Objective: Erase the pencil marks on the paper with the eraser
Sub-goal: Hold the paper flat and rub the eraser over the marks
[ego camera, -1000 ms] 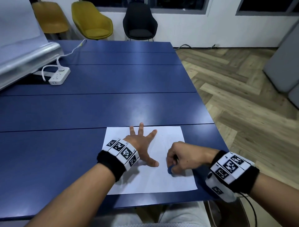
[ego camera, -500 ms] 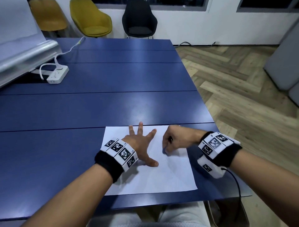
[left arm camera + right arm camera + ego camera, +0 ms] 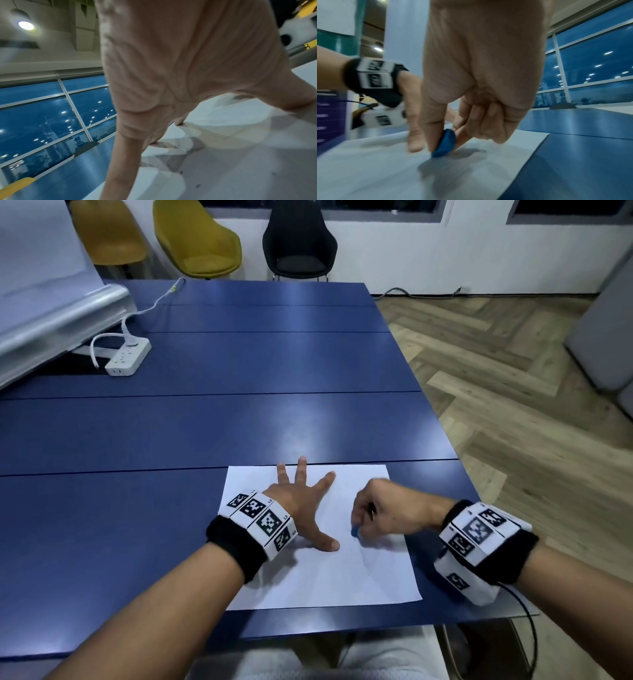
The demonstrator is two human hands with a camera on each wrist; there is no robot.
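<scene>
Far left on the blue table (image 3: pixel 239 422): a white power strip (image 3: pixel 127 358) with its cord, beside a slanted silver-edged board (image 3: pixel 58 320); yellow and black chairs along the far wall. Near edge, right of centre: the white paper (image 3: pixel 318 583) lies flat. On its left half, the left hand (image 3: pixel 301 501) presses down, fingers straight and spread wide, thumb pointing right toward the other hand, pinning the sheet. Just right of that thumb, the right hand (image 3: pixel 383 513) is curled, thumb and fingertips pinching a small blue eraser (image 3: pixel 355 531); from the right wrist view the eraser's (image 3: pixel 444 143) lower edge touches the paper (image 3: pixel 368 162), which blurs under it, so a rubbing stroke seems under way. Progress: from the head view the sheet looks nearly blank, only a faint grey trace or shadow near the middle-right, too slight to tell. The left wrist view shows dark specks scattered on the paper (image 3: pixel 240 169), likely eraser crumbs. Judgement: most marks gone, erasing in its late part; what is left is a last pass and perhaps brushing off crumbs.
</scene>
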